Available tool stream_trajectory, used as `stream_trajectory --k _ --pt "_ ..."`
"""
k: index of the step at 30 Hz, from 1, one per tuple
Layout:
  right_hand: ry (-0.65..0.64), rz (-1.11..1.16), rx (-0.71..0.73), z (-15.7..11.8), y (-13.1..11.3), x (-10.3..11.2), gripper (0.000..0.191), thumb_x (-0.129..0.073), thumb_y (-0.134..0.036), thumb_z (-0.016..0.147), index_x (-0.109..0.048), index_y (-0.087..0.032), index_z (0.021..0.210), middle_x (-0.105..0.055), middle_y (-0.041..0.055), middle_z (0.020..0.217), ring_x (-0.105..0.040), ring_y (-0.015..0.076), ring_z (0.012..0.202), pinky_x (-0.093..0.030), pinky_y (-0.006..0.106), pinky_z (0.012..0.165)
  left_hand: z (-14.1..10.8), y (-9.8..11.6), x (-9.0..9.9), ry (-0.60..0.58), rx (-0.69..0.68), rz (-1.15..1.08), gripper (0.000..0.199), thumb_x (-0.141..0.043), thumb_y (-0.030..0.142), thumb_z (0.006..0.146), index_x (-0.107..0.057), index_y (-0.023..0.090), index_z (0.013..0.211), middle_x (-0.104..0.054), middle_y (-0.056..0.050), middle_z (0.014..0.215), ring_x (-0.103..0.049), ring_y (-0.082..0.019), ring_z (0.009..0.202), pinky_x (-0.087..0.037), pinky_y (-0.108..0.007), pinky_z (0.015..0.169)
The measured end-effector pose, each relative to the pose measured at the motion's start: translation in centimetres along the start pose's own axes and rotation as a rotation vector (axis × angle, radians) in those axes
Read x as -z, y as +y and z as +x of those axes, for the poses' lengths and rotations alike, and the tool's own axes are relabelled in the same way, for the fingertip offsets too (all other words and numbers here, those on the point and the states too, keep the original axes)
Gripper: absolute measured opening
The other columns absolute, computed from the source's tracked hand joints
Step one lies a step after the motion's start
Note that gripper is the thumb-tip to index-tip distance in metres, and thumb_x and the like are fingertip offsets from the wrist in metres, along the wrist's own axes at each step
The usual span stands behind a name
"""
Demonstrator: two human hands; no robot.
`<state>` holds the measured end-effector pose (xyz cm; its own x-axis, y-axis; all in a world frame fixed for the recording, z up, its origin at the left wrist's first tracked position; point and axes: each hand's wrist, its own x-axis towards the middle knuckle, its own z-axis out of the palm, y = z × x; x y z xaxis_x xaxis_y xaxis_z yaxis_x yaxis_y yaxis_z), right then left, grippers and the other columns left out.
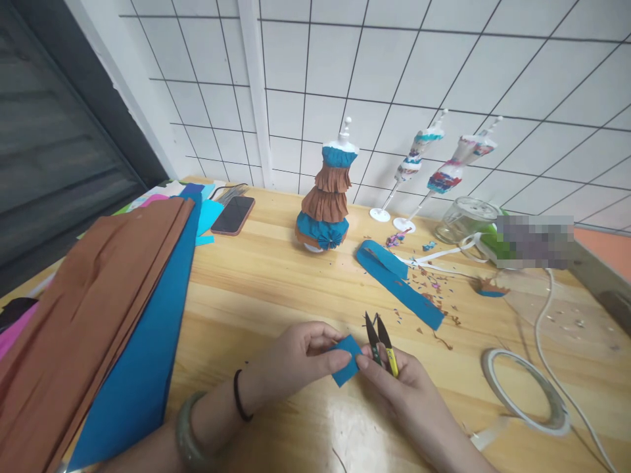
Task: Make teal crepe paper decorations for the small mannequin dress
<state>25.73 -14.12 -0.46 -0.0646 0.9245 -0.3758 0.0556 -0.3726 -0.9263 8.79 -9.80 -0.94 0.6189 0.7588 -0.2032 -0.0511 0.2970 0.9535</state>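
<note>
A small blue paper square (346,369) is pinched between my two hands above the table. My left hand (308,355) grips it with thumb and fingers from the left side. My right hand (399,381) touches its right edge with the thumb and also holds small black snips (379,341) with a yellow handle, blades apart and pointing away from me. Beyond my hands stands a small dress form (331,190) in blue and brown ruffled paper. A folded blue strip (401,286) lies to its right, among paper scraps.
Brown paper (108,282) and blue paper (142,368) cover the left side, near a phone (233,215). Two slim mannequins (417,157) and a glass jar (463,220) stand at the back right. A tape roll (488,368) and a white cable (539,335) lie at right.
</note>
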Motion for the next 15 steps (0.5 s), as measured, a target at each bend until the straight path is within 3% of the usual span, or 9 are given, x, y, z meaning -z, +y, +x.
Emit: stream_trajectory --k 4,10,15 --pt "-0.225 0.065 -0.062 -0.2 0.4 -0.1 0.036 -0.059 -0.048 0.072 -0.043 -0.018 0.06 -0.027 -0.0115 0.04 -0.018 0.0032 0.035 -0.012 0.02 0.035 0.1 -0.2 0.2 0.111 -0.067 0.05 0.03 -0.05 0.036 0.08 -0.058 0.015 0.099 -0.064 -0.006 0.084 -0.058 -0.014 0.076 -0.046 -0.028 0.07" --pt "-0.417 0.162 -0.138 -0.8 1.1 -0.1 0.033 -0.064 -0.044 0.07 -0.045 -0.017 0.065 -0.029 -0.0124 0.039 -0.019 0.0013 0.033 -0.012 0.018 0.033 -0.1 -0.1 0.0 -0.009 -0.061 0.061 0.037 -0.059 0.024 0.074 -0.055 0.017 0.11 -0.064 -0.006 0.093 -0.059 -0.016 0.085 -0.045 -0.03 0.079" --pt "-0.494 0.282 -0.261 -1.0 1.4 0.1 0.031 -0.069 -0.039 0.066 -0.048 -0.017 0.07 -0.032 -0.013 0.039 -0.019 -0.0001 0.031 -0.013 0.015 0.031 -0.3 0.5 0.0 -0.009 -0.106 0.138 0.015 -0.054 0.023 0.077 -0.064 0.014 0.083 -0.066 -0.005 0.082 -0.058 -0.014 0.078 -0.044 -0.025 0.073"
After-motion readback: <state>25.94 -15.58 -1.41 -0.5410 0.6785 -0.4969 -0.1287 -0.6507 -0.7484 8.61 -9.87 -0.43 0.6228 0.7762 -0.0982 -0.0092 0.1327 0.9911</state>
